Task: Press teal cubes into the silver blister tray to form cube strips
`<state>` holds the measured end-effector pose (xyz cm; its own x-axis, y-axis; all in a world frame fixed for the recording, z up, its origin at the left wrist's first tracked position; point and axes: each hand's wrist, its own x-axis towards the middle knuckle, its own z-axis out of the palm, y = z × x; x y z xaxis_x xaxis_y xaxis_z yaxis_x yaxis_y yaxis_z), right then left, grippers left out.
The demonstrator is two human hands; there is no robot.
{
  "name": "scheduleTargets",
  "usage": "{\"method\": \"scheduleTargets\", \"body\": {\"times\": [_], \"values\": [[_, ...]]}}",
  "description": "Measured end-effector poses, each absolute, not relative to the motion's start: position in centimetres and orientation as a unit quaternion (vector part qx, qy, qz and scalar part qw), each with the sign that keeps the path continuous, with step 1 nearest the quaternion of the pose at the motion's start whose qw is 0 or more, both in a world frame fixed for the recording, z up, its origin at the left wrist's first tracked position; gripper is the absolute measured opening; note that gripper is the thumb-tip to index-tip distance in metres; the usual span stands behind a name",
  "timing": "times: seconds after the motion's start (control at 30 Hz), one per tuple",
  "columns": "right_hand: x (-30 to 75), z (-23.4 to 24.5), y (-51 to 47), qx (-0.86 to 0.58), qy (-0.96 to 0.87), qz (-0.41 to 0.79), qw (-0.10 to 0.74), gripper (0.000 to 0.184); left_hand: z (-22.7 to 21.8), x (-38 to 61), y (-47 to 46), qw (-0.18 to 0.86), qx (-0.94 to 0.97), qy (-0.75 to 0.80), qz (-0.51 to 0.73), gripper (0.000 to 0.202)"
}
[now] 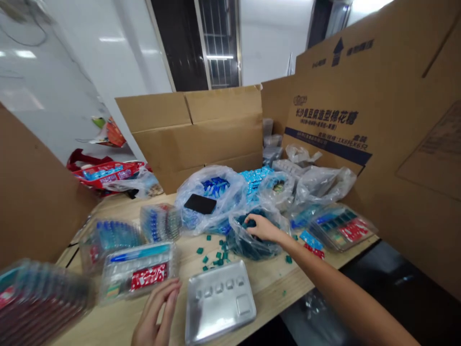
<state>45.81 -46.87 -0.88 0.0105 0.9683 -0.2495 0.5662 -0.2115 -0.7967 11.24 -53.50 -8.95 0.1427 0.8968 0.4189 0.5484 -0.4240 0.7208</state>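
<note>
My right hand (262,228) is at the mouth of a clear plastic bag (279,216) of dark teal square pieces (241,240). Its fingers are curled in a pinch; what they hold, if anything, is too small to make out. My left hand (158,312) holds nothing, its fingers stretched out beside a packed clear tray (139,269) with a blue pen-like stick and a red packet (148,277). Between my hands, an empty moulded plastic tray (220,302) lies on the table. Loose teal squares (218,262) are scattered between that tray and the bag.
Stacked filled trays (46,302) stand at left, more trays (342,228) at right. A black phone (200,204) rests on a bag of blue packets (216,186). Behind are light-blue packets (255,178) and cardboard (223,129). A large carton (334,101) walls the right side.
</note>
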Motion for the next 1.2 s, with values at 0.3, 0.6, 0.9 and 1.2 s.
{"method": "scheduleTargets", "body": {"times": [0.3,0.6,0.9,1.2], "values": [[45.4,0.5,-48.0,-0.502,-0.239,0.646,0.523,0.024,-3.2,17.0,-55.2,0.16,0.772,0.432,0.437,0.02],[41.3,3.4,-49.9,-0.308,-0.028,0.637,0.706,0.013,2.4,26.8,-49.8,0.143,0.885,0.248,0.367,0.028],[40.3,2.8,-51.0,-0.337,0.027,0.584,0.738,0.005,2.6,29.5,-48.0,0.082,0.895,0.244,0.365,0.024],[36.9,2.5,-53.4,-0.311,-0.138,0.626,0.701,0.042,3.0,26.5,-50.2,0.185,0.84,0.276,0.429,0.014]]}}
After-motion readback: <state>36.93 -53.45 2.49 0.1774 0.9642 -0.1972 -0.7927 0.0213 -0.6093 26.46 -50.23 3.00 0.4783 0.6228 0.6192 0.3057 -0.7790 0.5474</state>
